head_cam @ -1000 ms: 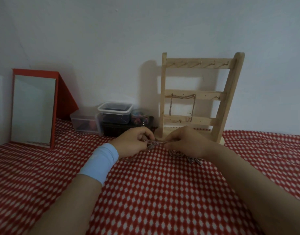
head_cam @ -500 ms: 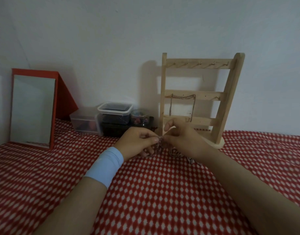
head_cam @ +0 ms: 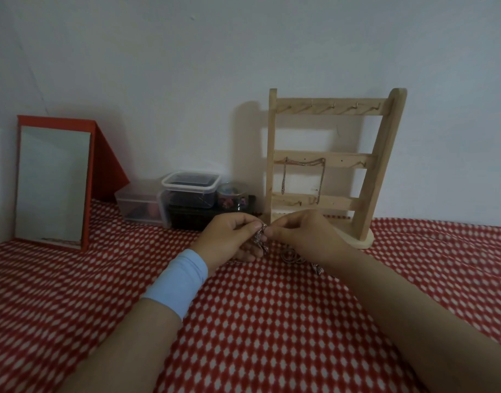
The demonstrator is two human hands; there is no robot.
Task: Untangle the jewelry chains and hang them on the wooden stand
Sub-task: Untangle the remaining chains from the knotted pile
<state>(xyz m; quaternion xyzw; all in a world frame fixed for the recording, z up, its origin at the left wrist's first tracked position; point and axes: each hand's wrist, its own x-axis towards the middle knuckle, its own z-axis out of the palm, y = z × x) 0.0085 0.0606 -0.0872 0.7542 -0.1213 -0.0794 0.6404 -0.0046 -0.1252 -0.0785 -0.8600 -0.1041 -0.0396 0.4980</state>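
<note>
Between left hand (head_cam: 229, 236) and right hand (head_cam: 303, 236), chains (head_cam: 260, 240) were pinched by both. Chains judged light, limp, snag-prone; best held near tangled part.

tangled chains (head_cam: 260, 240): silvery clump, ctr frame, pinched betw. left hand (head_cam: 229, 236) & right hand (head_cam: 303, 234), tail hanging below. wooden stand (head_cam: 385, 154): upright, ctr-right, 3 hook bars. hung chain (head_cam: 303, 163): draped on mid bar, both ends dangling.
</note>
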